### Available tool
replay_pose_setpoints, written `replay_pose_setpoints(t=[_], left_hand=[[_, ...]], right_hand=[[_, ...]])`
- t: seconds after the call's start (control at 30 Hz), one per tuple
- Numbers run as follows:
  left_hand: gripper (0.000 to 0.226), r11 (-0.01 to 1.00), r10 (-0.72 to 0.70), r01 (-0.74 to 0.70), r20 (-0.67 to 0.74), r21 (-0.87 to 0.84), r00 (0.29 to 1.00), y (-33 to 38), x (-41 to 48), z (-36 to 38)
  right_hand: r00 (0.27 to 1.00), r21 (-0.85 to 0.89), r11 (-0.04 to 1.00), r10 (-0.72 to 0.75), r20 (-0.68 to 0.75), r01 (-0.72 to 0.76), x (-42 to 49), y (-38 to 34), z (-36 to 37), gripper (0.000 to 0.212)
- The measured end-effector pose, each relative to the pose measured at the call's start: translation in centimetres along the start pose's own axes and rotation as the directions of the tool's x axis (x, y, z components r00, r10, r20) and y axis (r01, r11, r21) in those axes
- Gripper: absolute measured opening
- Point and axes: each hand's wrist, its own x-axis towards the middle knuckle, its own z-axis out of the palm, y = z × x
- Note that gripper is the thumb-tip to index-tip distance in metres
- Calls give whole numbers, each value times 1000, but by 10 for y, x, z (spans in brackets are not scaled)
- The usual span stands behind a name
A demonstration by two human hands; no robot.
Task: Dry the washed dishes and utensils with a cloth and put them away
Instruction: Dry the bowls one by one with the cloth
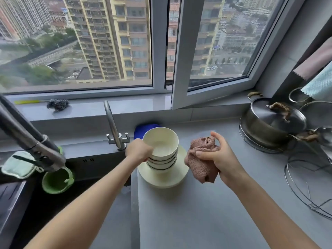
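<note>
A stack of several cream bowls [162, 155] stands on cream plates [172, 178] on the grey counter, just right of the sink. My left hand [138, 150] grips the left rim of the top bowl [161, 139], thumb side at its edge. To the right of the stack, my right hand [218, 157] holds a crumpled brown cloth [203, 159], index finger stretched upward. The cloth is close to the plates but apart from the bowls.
A dark sink [53, 194] with a faucet [115, 128] and green holder [57, 180] lies left. A blue cloth [142, 128] sits behind the bowls. A lidded steel pot [273, 123] and wire racks [309, 186] fill the right. The window sash [215, 51] swings inward over the sill.
</note>
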Motion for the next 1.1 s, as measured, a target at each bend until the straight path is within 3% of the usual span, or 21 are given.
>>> replay_pose_setpoints(t=[0.4, 0.5, 0.6, 0.7, 0.87, 0.93, 1.0, 1.07, 1.1], left_hand=[[18, 982, -52, 88, 209, -166, 977, 22, 13, -27], [24, 944, -35, 120, 271, -306, 962, 25, 8, -41], [35, 836, -33, 241, 393, -494, 919, 16, -15, -55], [41, 606, -61, 432, 503, -668, 862, -7, -45, -54], [42, 444, -121, 517, 523, -732, 844, -70, -89, -41], [48, 483, -185, 465, 432, -742, 883, -96, -100, -41], [48, 643, -236, 347, 255, -683, 938, -119, -106, -45], [44, 863, -224, 222, 51, -453, 973, -139, -106, -46], [44, 961, -181, 167, -46, -222, 982, -149, -105, -44]], right_hand=[[998, 103, 994, -43, -39, 47, 6, -10, -3, 75], [997, 147, 987, -67, -29, 71, 0, -20, -2, 70], [995, 193, 977, -92, -25, 95, -5, -28, -3, 67], [993, 172, 978, -116, -37, 121, -7, -31, -5, 67], [992, 100, 988, -119, 42, 115, -15, -28, 6, 67], [987, 47, 993, -110, 118, 105, -23, -23, 19, 68], [976, 4, 995, -102, 194, 103, -33, -18, 36, 67], [962, -33, 994, -91, 257, 103, -41, -11, 56, 65], [956, -57, 993, -87, 281, 107, -45, -7, 65, 65]])
